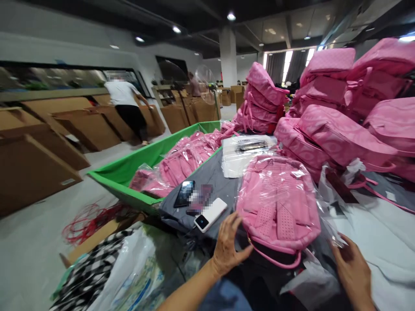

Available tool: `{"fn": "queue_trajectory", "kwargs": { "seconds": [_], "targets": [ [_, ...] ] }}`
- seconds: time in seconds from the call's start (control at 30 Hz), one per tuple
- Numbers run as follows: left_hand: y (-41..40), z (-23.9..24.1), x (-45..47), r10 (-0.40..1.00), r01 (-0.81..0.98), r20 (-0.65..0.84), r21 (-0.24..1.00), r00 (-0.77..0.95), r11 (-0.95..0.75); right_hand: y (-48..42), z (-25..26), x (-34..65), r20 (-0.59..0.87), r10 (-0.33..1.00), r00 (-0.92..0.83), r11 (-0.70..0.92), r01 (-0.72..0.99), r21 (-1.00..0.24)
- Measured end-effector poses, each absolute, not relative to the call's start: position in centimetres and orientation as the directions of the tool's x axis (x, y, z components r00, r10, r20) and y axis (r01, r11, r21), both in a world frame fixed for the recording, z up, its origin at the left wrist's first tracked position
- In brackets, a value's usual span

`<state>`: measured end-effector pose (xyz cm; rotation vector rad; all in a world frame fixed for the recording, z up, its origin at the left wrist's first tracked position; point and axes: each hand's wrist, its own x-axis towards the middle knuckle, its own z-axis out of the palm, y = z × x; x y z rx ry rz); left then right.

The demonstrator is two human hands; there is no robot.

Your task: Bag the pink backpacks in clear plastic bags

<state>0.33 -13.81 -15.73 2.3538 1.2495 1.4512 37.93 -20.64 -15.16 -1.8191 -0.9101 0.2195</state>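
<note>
A pink backpack (275,203) lies on the dark table, its shoulder straps facing up and its carry loop toward me. Clear plastic bag (300,175) covers most of it; the near end with the loop sticks out. My left hand (228,244) is at the backpack's near left edge, thumb and fingers apart around the corner; whether it presses on the plastic is hard to tell. On the right, my right hand (353,265) has its fingertips closed on the loose edge of the plastic bag, a little away from the backpack.
Stacked pink backpacks (343,129) crowd the right and back. A green-sided bin (123,183) with bagged backpacks adjoins the table's left. A white power bank (210,215), a phone (184,193) and white packets (231,157) lie nearby. A person (125,99) stands among cardboard boxes.
</note>
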Motion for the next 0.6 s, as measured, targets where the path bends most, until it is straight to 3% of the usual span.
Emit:
{"fn": "queue_trajectory", "kwargs": {
  "seconds": [0.1,0.17,0.33,0.5,0.6],
  "targets": [
    [-13.6,-16.6,1.9,0.838,0.461,0.489,0.818,-0.242,-0.344,-20.3,-13.8,36.6,0.191,0.682,0.706,-0.123,0.368,-0.922],
    [-12.6,-17.1,1.9,0.861,0.344,0.327,0.919,-0.389,-0.194,-20.7,-13.4,35.8,0.208,0.715,0.668,-0.060,0.354,-0.933],
    [-11.4,-17.7,1.0,0.923,0.363,0.199,0.929,-0.330,-0.070,-20.4,-13.1,33.8,0.263,0.714,0.649,-0.030,0.403,-0.915],
    [-11.0,-17.0,1.4,0.942,0.282,0.107,0.959,-0.317,-0.014,-17.1,-12.8,34.8,0.011,0.565,0.825,0.085,-0.045,-0.995],
    [-11.6,-16.6,0.5,0.920,0.192,0.124,0.980,-0.371,-0.055,-18.1,-12.9,35.2,-0.045,0.566,0.823,0.120,-0.137,-0.983]
  ]
}}
